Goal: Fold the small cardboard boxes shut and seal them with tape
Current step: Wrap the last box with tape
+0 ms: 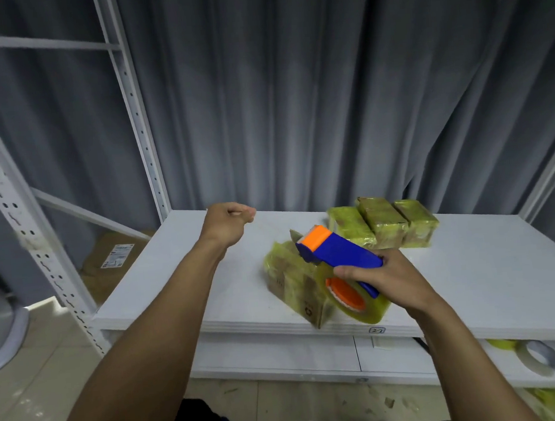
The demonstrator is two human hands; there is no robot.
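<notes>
A small cardboard box point(295, 288) wrapped in yellowish tape lies tilted near the front edge of the white shelf point(162, 279). Just right of it, my right hand point(384, 281) grips a blue and orange tape dispenser point(336, 252) loaded with a clear tape roll point(359, 300); the dispenser's orange head sits above the box. My left hand point(229, 225) is raised over the shelf's back left with its fingers pinched together. A thin strand of tape seems to run from it toward the dispenser. Three taped boxes point(383, 225) stand in a row behind.
White rack uprights point(136, 121) rise at the left, with grey curtains behind. A brown parcel point(114, 259) lies low on the left. Tape rolls point(540, 359) sit on the lower shelf at the right. Tiled floor lies below.
</notes>
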